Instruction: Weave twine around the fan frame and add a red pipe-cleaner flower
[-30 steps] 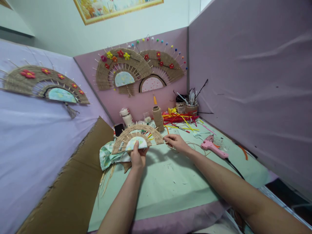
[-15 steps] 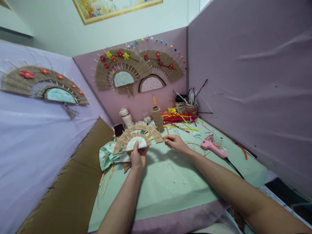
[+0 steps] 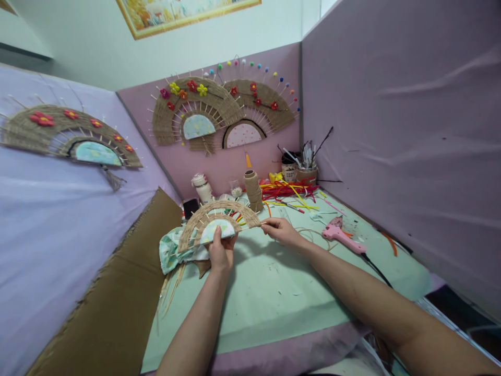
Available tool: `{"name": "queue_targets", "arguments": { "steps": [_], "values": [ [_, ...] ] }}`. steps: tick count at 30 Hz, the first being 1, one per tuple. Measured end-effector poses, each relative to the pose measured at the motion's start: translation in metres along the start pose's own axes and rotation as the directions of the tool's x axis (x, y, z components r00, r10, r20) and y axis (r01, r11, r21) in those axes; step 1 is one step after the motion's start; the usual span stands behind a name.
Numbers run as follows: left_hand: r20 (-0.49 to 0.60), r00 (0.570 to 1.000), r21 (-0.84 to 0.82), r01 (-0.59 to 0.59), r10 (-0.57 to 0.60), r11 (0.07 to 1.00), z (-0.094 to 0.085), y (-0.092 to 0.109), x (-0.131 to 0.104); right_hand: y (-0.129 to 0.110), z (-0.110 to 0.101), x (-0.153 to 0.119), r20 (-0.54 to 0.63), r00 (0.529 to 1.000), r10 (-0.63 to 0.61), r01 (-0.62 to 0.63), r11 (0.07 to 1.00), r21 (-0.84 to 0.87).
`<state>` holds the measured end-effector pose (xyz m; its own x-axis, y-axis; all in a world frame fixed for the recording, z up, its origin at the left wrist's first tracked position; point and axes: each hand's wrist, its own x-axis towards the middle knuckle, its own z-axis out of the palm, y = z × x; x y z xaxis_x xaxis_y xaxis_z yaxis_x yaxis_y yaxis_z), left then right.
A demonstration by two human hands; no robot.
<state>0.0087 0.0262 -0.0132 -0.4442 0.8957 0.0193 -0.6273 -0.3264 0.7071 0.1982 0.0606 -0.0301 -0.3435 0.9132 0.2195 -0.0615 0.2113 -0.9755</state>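
A half-round woven twine fan (image 3: 203, 212) with thin sticks and a pale floral half-disc (image 3: 216, 231) is held up over the table. My left hand (image 3: 222, 255) grips it at the half-disc, thumb on the front and fingers behind. At the fan's right end, my right hand (image 3: 278, 230) pinches what looks like the tip of a stick or strand; the fingertips are closed just beside the twine band. Below and left of the fan lies a crumpled green patterned cloth (image 3: 169, 254).
A twine spool (image 3: 253, 192) stands behind the fan, beside red and yellow strips (image 3: 289, 191). A pink glue gun (image 3: 342, 237) with a black cord lies right. Behind are a white bottle (image 3: 202, 188) and jars (image 3: 307, 174). Cardboard (image 3: 117, 282) leans left; finished fans (image 3: 164, 120) hang on the panels.
The fan has shifted slightly left and tilted a little, its left end lower. My right hand has moved slightly left with it, still pinching at its right end.
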Motion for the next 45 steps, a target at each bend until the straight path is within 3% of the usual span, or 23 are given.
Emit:
{"name": "queue_targets", "arguments": {
  "steps": [15,27,32,36,40,45],
  "values": [
    [0.009,0.998,0.107,0.056,-0.058,0.993,-0.001,-0.003,-0.004,0.001,-0.001,0.004,-0.029,0.989,0.146,-0.132,0.951,0.280],
    [0.139,0.986,0.311,-0.131,0.091,0.941,-0.004,-0.010,-0.013,0.006,-0.006,0.007,0.029,0.959,0.283,-0.274,0.889,0.366],
    [0.221,0.967,0.470,-0.220,0.127,0.855,-0.004,-0.010,-0.020,0.013,-0.007,0.009,0.009,0.955,0.295,-0.288,0.922,0.260],
    [0.228,0.960,0.558,-0.267,0.164,0.786,-0.003,-0.008,-0.025,0.018,-0.005,0.009,-0.035,0.965,0.261,-0.258,0.963,0.079],
    [0.221,0.961,0.614,-0.267,0.164,0.743,-0.002,-0.006,-0.025,0.017,-0.003,0.007,-0.115,0.985,0.126,-0.145,0.973,-0.178],
    [0.212,0.963,0.628,-0.264,0.166,0.732,0.000,-0.003,-0.024,0.011,-0.001,0.003,-0.100,0.991,-0.088,0.033,0.888,-0.459]
  ]
}}
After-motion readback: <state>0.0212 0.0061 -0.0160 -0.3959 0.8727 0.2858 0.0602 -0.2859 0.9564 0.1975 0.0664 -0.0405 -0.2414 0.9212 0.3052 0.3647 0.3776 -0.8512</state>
